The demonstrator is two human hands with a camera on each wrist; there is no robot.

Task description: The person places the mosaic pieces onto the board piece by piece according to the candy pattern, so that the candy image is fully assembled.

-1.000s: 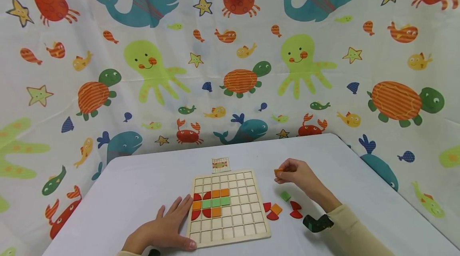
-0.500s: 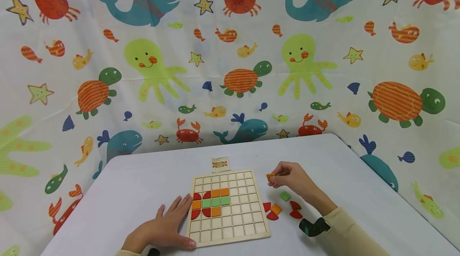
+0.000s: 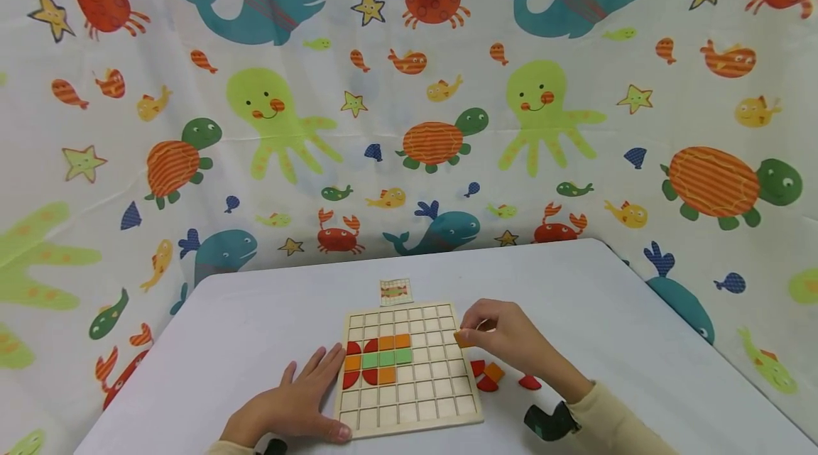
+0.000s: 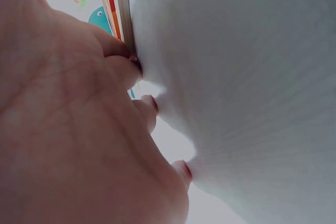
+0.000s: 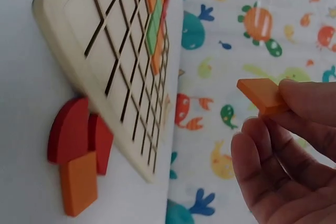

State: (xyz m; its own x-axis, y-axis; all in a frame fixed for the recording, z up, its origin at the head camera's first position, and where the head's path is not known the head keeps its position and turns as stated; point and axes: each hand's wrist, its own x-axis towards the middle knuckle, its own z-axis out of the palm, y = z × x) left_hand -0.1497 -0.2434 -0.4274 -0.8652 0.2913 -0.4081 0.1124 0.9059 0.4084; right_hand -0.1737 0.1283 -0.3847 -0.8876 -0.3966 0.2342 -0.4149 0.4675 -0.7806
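Observation:
My right hand (image 3: 501, 334) pinches an orange square tile (image 5: 262, 95) between thumb and fingers, at the right edge of the wooden grid board (image 3: 434, 391). My left hand (image 3: 290, 398) lies spread at the board's left side, its fingertips and thumb touching the edge. On the board's left part, red quarter-round tiles, orange squares and a row of green square tiles (image 3: 386, 358) fill several cells. The green row also shows in the right wrist view. In the left wrist view the palm (image 4: 79, 114) fills much of the picture.
Right of the board lie an orange square tile (image 3: 493, 373) and red quarter-round tiles (image 3: 488, 385); another red tile (image 3: 530, 382) sits further right, partly under the right hand. A small pattern card (image 3: 396, 292) lies behind the board. A curtain printed with sea animals hangs behind the white table.
My right hand has moved left and nearer with the orange tile, up to the board's right edge, now covering the loose green tile. The left hand stays in place; the head view shifts slightly.

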